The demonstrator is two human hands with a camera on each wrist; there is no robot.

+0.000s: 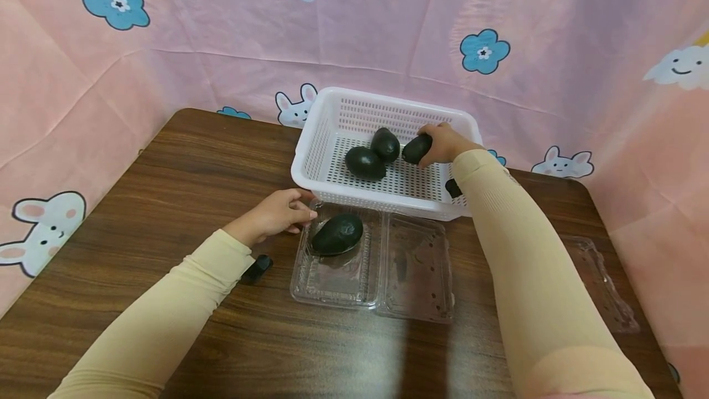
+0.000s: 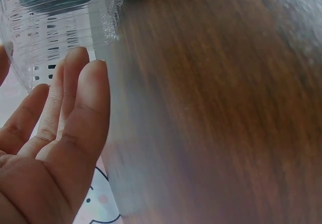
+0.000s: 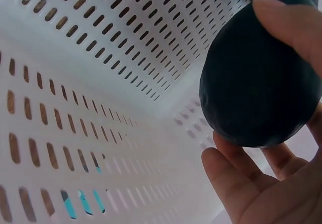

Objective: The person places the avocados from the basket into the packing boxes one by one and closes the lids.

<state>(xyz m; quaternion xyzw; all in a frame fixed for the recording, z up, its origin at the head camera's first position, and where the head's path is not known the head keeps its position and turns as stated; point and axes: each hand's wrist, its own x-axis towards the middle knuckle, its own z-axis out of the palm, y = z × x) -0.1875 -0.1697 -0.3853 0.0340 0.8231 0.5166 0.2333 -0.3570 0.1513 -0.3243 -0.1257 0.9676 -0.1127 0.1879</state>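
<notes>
My right hand reaches into the white perforated basket and grips a dark avocado; in the right wrist view that avocado sits between thumb and fingers. Two more avocados lie on the basket floor. A clear plastic clamshell box lies open in front of the basket, with one avocado in its left half. My left hand rests at the box's far left corner with fingers nearly straight beside the clear plastic.
The brown wooden table is backed by a pink cartoon-print cloth. Another clear plastic box lies at the right edge. Small black wrist cameras sit under both sleeves.
</notes>
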